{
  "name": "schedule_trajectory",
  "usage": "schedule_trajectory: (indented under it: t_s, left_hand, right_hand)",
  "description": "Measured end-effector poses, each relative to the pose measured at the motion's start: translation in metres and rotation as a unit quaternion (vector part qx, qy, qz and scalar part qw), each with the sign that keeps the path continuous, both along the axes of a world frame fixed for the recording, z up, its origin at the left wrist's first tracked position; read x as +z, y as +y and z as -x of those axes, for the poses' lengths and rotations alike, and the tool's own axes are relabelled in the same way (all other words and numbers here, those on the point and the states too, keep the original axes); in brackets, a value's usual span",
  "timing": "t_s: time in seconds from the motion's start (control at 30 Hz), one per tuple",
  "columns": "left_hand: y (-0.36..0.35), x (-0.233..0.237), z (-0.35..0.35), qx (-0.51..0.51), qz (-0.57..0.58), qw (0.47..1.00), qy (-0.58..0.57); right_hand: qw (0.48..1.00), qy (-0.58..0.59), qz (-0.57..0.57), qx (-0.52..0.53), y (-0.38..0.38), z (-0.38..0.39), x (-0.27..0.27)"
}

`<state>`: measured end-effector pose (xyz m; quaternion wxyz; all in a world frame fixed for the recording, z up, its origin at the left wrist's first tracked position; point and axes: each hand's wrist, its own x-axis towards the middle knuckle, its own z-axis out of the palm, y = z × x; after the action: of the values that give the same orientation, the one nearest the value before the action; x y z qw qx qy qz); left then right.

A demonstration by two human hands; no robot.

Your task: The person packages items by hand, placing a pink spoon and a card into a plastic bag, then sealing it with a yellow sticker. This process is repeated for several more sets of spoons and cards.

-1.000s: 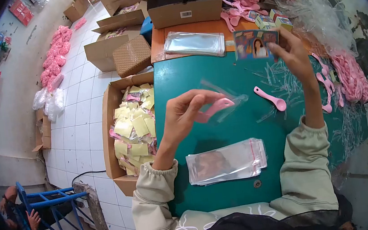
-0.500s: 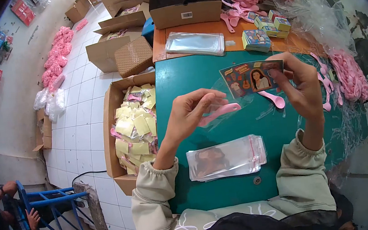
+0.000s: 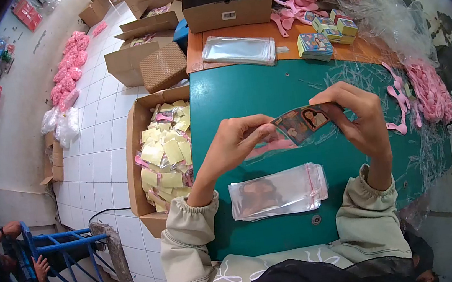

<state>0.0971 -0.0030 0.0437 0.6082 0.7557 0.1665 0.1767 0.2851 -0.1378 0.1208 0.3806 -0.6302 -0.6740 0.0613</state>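
Observation:
My left hand [image 3: 238, 146] pinches a clear plastic bag with a pink spoon [image 3: 274, 146] inside it, above the green tabletop [image 3: 210, 98]. The fingers of my right hand [image 3: 358, 120] are closed on the right end of a printed card [image 3: 303, 125] showing a portrait and small pictures. The card slants down to the left, and its left end meets my left fingertips at the bag. Below both hands lies a stack of clear plastic sleeves [image 3: 282, 192].
At my left stands a carton [image 3: 135, 168] full of packed yellow cards and pink spoons. Card stacks [image 3: 314, 47], more clear sleeves [image 3: 238, 50] and an open box [image 3: 228, 15] line the back. Loose pink spoons [image 3: 398, 102] lie right. A person's hand [image 3: 41, 268] rests by a blue rail.
My right hand has brought the card down and left, to the bag at my left hand. The loose pink spoon seen under the card before is now out of sight.

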Motion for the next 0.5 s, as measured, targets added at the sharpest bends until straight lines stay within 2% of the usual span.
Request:
schedule_trajectory:
  t_s: [0.3, 0.4, 0.5]
  left_hand:
    - [0.000, -0.007, -0.003, -0.013, 0.001, 1.000, -0.007]
    - [-0.004, -0.009, -0.007, 0.003, 0.024, 0.999, -0.043]
    - [-0.011, 0.003, -0.008, -0.003, 0.018, 1.000, 0.025]
  right_hand:
    - [1.000, 0.010, 0.012, 0.002, -0.003, -0.002, -0.005]
    - [0.995, 0.034, 0.094, 0.023, -0.004, 0.003, -0.007]
    - [0.983, -0.062, 0.140, 0.096, 0.001, -0.003, -0.026]
